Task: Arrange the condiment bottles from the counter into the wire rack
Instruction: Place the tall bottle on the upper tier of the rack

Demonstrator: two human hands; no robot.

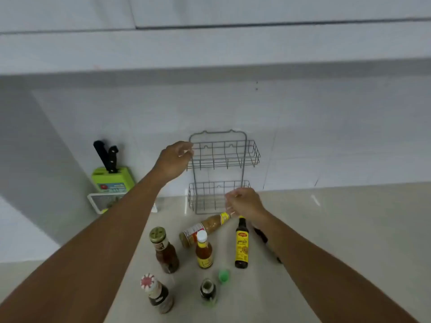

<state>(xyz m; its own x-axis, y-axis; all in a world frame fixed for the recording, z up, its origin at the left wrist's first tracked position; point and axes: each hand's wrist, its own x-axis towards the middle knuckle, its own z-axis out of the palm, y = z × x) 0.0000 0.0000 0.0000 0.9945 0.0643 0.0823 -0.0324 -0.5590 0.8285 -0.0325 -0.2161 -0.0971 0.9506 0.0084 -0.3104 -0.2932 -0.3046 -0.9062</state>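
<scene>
Wire rack (224, 171) w/ left-hand fingers (186, 151) round its edge; right fingers' (229, 201) grip unclear, blurred.

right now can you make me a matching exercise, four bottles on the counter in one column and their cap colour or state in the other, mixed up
1. tall dark bottle with yellow label
2. amber sauce bottle
3. pale mustard-coloured bottle
4. brown sauce bottle

a. olive-green cap
b. tipped on its side, neck at the right hand
c. white cap
d. upright beside the right forearm

Pairs: 1-d, 2-c, 3-b, 4-a
</scene>
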